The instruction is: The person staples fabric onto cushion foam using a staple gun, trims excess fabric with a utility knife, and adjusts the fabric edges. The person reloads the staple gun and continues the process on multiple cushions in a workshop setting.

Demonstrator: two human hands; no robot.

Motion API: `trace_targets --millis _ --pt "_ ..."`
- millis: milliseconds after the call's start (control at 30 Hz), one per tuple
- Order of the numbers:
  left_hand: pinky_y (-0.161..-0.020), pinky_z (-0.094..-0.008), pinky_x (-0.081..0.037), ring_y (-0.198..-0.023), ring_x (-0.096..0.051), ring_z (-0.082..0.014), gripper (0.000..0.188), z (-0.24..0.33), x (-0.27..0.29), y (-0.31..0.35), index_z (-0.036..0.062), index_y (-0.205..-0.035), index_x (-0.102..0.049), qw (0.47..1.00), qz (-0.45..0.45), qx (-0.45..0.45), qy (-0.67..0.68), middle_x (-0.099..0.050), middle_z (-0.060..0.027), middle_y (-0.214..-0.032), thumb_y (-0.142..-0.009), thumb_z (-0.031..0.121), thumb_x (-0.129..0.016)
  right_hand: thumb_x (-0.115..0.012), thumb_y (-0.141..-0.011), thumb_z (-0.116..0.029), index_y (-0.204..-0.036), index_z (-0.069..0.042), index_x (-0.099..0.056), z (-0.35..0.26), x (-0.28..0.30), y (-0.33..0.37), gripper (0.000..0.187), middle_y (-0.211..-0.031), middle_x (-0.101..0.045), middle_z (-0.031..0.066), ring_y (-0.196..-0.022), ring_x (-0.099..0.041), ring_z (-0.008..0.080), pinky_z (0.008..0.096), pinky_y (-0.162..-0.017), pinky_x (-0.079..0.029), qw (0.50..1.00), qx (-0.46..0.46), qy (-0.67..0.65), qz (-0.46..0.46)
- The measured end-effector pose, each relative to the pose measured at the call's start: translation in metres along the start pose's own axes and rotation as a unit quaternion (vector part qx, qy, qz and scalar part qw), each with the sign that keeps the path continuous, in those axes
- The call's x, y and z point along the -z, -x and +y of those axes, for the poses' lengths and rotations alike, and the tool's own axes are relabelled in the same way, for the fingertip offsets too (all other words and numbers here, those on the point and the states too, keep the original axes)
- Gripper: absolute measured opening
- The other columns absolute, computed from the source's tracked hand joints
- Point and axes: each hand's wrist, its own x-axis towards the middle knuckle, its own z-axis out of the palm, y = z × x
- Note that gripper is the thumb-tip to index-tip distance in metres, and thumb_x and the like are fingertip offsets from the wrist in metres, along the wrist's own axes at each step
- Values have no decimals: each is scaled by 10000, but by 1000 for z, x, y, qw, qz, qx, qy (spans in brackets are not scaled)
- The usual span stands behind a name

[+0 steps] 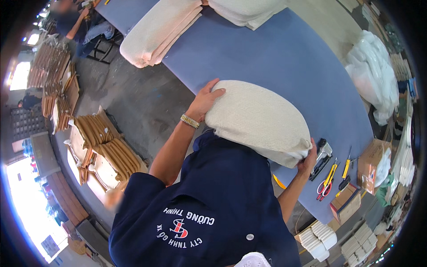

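A cream, fabric-covered padded panel (pixel 260 115) with a curved edge is held up at the near edge of the blue-grey table (pixel 271 58). My left hand (pixel 207 100) grips its left end, thumb on the upper face and fingers round the edge. At the other end my right hand (pixel 308 158) is closed round the lower corner, where white material shows below the cream cloth. That hand's fingertips are partly hidden. Just right of it lie a staple gun (pixel 323 153), a yellow cutter (pixel 330 175), scissors (pixel 324 189) and a yellow-handled tool (pixel 347 164).
Stacks of similar cream panels (pixel 162 31) lie at the table's far side. A small open box (pixel 346 204) and a cardboard box (pixel 373 162) stand at the right. White plastic sheeting (pixel 372 71) hangs beyond. Brown stacked parts (pixel 106 147) stand left; another person (pixel 82 24) sits far left.
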Motion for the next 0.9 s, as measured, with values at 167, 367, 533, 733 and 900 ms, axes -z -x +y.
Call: trace_targets --millis 167,367,533,733,900 --pt "-1010 -360 -551 -1233 -621 -254 618 22 -18 23 11 -1579 -343 991 -4 -1 132 -543 -195 -1453 -1025 120 -593 -496 -1064 -234 -1451 24 -512 -1 -1 -1 466 -1343 -636 165 -1191 -654 282 409 -999 -544 1000 -8 3 -1" --pt "-1016 -378 -552 -1251 -619 -273 592 27 -22 22 -5 -1582 -329 992 3 0 129 -554 -205 -1444 -1042 108 -543 -476 -1066 -226 -1483 15 -466 10 0 1 483 -1346 -627 175 -1192 -651 292 413 -988 -555 1000 -9 -14 2" --pt "-992 -417 -564 -1235 -628 -306 598 29 -25 25 7 -1588 -316 988 12 6 157 -548 -227 -1442 -1035 83 -531 -534 -1036 -277 -1457 -9 -505 8 1 -1 500 -1351 -635 157 -1211 -643 300 439 -1021 -538 1000 6 1 -9" --pt "-1040 -440 -539 -1262 -609 -315 584 26 -22 13 -23 -1575 -304 978 45 30 200 -547 -235 -1428 -1033 61 -504 -491 -1066 -221 -1434 18 -542 -17 4 -13 442 -1371 -620 152 -1229 -623 271 402 -1044 -505 998 14 16 -53" --pt "-1049 -453 -533 -1277 -593 -339 566 16 -14 -5 -31 -1559 -318 968 91 38 232 -534 -251 -1425 -1024 43 -489 -511 -1083 -270 -1405 18 -581 -39 -12 -10 438 -1359 -625 127 -1239 -591 226 363 -1078 -449 994 54 86 -36"
